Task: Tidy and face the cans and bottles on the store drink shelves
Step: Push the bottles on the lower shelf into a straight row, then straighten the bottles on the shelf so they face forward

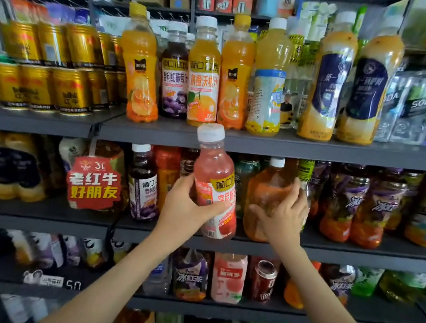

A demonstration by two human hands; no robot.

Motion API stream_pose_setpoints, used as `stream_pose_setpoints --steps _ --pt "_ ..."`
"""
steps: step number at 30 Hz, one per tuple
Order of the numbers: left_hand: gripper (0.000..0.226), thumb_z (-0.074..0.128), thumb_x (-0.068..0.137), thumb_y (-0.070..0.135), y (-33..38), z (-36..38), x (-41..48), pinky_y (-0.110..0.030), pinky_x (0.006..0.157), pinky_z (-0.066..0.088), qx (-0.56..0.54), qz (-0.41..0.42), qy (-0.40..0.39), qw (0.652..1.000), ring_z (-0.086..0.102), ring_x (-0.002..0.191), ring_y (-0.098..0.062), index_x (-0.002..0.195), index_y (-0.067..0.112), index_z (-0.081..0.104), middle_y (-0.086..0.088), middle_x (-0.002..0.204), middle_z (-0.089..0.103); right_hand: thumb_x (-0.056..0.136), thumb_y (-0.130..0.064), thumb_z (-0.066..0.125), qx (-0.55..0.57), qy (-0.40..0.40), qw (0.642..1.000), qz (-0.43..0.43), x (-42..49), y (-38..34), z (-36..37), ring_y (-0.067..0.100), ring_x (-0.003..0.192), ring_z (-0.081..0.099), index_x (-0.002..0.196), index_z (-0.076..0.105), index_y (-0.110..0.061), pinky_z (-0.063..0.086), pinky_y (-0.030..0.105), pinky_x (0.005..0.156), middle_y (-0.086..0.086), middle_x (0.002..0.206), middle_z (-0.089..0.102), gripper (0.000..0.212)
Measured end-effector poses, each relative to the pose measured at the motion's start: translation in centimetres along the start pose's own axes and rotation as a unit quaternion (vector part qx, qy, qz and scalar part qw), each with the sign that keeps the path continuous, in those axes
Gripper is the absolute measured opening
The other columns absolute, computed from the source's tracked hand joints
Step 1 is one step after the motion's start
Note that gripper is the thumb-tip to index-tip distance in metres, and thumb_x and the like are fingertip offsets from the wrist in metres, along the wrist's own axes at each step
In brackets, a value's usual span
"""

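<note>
My left hand (185, 207) grips a pink juice bottle (215, 181) with a white cap, held tilted in front of the middle shelf (358, 255). Its cap reaches up to the edge of the shelf above. My right hand (282, 216) wraps around an orange-brown tea bottle (267, 194) with a white cap that stands on the middle shelf just right of the pink one. A dark grape juice bottle (144, 181) stands to the left of my left hand.
The upper shelf (291, 145) carries a row of orange juice bottles (205, 74), gold cans (38, 80) at left and clear soda packs (413, 108) at right. A red promotional sign (93, 183) hangs at left. Iced tea bottles (359, 208) fill the right; the lower shelf holds mixed drinks.
</note>
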State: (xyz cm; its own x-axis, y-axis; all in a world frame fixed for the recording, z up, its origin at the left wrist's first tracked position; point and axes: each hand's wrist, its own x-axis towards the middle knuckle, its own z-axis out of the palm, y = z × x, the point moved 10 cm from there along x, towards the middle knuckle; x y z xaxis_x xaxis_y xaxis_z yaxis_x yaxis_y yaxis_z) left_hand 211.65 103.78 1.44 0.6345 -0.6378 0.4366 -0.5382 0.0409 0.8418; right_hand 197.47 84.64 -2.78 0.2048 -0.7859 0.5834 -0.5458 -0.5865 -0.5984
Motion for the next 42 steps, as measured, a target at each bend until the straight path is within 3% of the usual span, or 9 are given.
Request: stream_pose_setpoints --steps 4,7,9,12,18,23,30,37,42 --pt "0.045 0.082 0.067 0.028 1.4 0.1 0.6 -0.016 0.076 0.048 -0.006 0.016 -0.011 1.000 0.059 0.096 0.001 0.097 0.044 0.053 0.011 0.108 0.060 0.066 -0.020 0.085 0.027 0.036 0.998 -0.053 0.0 -1.6 -2.2 0.052 0.120 0.037 0.142 0.030 0.003 0.034 0.059 0.098 0.032 0.136 0.036 0.097" --pt "0.048 0.083 0.063 0.032 2.2 -0.4 1.0 -0.024 0.082 0.053 -0.008 0.027 -0.002 1.000 0.060 0.096 -0.001 0.105 0.034 0.059 0.009 0.108 0.061 0.078 -0.021 0.076 0.130 0.033 0.984 -0.120 -0.5 -5.4 -5.4 0.032 0.113 0.044 0.133 0.040 -0.004 0.039 0.042 0.096 0.015 0.122 0.048 0.068" --pt "0.057 0.081 0.059 0.040 3.2 -1.0 1.1 -0.031 0.084 0.054 0.001 0.048 0.009 0.999 0.061 0.095 -0.004 0.111 0.027 0.061 0.008 0.106 0.060 0.082 -0.031 0.070 0.216 -0.020 0.966 -0.144 -0.8 -8.8 -7.0 0.019 0.103 0.052 0.125 0.047 -0.016 0.047 0.035 0.089 0.001 0.110 0.055 0.051" --pt "0.059 0.079 0.056 0.049 5.3 -2.1 1.0 -0.020 0.080 0.050 0.006 0.086 0.018 0.996 0.060 0.095 0.000 0.110 0.033 0.061 0.009 0.104 0.059 0.075 -0.049 0.066 0.288 -0.152 0.930 -0.168 -1.7 -14.2 -7.4 0.000 0.098 0.058 0.119 0.049 -0.030 0.045 0.014 0.081 -0.016 0.106 0.060 0.051" --pt "0.071 0.069 0.058 0.057 9.0 -4.9 1.4 -0.027 0.082 0.051 0.098 0.170 0.059 0.979 0.056 0.096 -0.001 0.123 0.030 0.055 0.016 0.102 0.052 0.067 -0.037 0.079 0.355 -0.260 0.882 -0.171 -1.0 -18.6 -7.1 -0.010 0.096 0.060 0.115 0.054 -0.039 0.046 0.009 0.080 -0.025 0.101 0.067 0.054" --pt "0.076 0.078 0.067 0.042 11.4 -4.1 2.6 -0.022 0.089 0.049 0.111 0.206 0.046 0.971 0.054 0.104 0.002 0.135 0.028 0.047 0.018 0.118 0.050 0.064 -0.031 0.084 0.354 -0.169 0.902 -0.180 1.3 -18.4 -9.5 -0.009 0.093 0.061 0.102 0.056 -0.041 0.045 0.007 0.077 -0.022 0.097 0.068 0.048" --pt "0.079 0.060 0.076 0.064 14.5 0.9 4.5 -0.037 0.106 0.041 0.091 0.267 -0.047 0.958 0.042 0.129 0.000 0.143 0.033 0.032 0.017 0.141 0.044 0.062 -0.036 0.080 0.385 -0.068 0.908 -0.152 4.5 -14.1 -13.9 -0.004 0.081 0.065 0.098 0.062 -0.029 0.047 0.009 0.068 -0.021 0.089 0.070 0.041" --pt "0.047 0.055 0.089 0.043 15.8 5.9 6.3 -0.011 0.092 0.037 0.142 0.285 -0.005 0.948 0.045 0.116 0.004 0.134 0.033 0.045 0.019 0.126 0.045 0.068 -0.032 0.080 0.360 -0.005 0.930 -0.068 8.2 -5.7 -17.4 0.001 0.081 0.067 0.094 0.065 -0.026 0.051 0.020 0.072 -0.015 0.086 0.072 0.031" --pt "0.044 0.058 0.091 0.033 16.0 8.0 7.9 -0.018 0.089 0.036 0.173 0.261 0.042 0.949 0.051 0.116 -0.011 0.133 0.025 0.048 0.007 0.129 0.047 0.069 -0.030 0.080 0.356 0.001 0.934 -0.041 9.7 -1.9 -19.4 0.001 0.079 0.067 0.094 0.065 -0.027 0.052 0.025 0.073 -0.013 0.086 0.073 0.029"
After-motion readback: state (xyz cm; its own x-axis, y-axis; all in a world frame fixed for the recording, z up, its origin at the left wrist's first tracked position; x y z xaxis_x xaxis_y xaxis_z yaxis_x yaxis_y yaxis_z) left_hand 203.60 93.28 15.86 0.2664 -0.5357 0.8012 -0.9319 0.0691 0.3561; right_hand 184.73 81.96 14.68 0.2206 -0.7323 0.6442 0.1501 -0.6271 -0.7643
